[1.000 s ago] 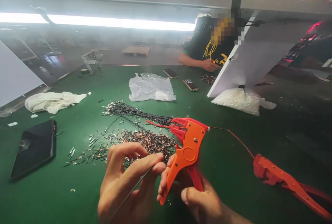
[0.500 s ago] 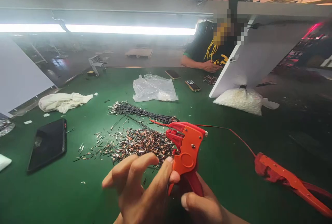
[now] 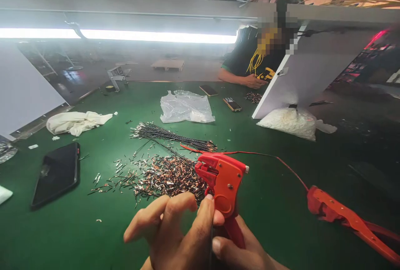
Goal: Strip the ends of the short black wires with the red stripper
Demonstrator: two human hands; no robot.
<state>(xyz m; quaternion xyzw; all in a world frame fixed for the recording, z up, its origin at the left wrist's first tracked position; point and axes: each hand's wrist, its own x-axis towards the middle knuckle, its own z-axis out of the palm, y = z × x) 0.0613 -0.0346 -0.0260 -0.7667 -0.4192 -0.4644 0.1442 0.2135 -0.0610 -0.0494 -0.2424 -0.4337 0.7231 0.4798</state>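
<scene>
Head view: one orange stripper [image 3: 227,184] in right hand [image 3: 240,251], one wire [image 3: 212,241] in left hand [image 3: 183,230].

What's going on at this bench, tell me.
The right hand grips a red-and-orange tool, upright, and the left hand seems to pinch a thin dark wire at its front. Beyond them lie a pile of clippings and a bundle of black wires. A similar tool rests at right. Across the table, a person holds another tool.
</scene>
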